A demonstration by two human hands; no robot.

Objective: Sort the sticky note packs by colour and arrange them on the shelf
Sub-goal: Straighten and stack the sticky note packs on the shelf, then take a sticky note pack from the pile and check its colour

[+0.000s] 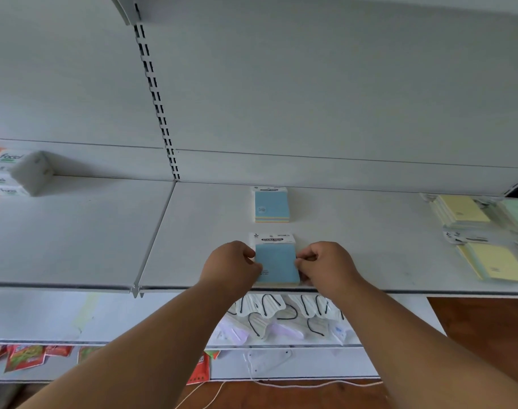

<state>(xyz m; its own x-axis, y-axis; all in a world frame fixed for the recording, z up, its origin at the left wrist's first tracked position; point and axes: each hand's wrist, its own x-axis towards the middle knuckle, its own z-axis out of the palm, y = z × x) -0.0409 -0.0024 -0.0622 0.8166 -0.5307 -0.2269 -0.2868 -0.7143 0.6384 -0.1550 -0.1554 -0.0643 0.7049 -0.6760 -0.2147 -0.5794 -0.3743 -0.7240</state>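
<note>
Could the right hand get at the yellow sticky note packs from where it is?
Probably yes: the right hand grips the near blue pack, but bare shelf lies between it and the yellow packs.

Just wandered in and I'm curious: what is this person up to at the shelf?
A person is sorting sticky note packs by colour. Both hands, left hand and right hand, hold a blue pack by its sides at the front edge of the white shelf. A second blue pack lies straight behind it, so a blue row is forming. Off to the right sit yellow packs and a green pack. Tissue packs sit far left.
</note>
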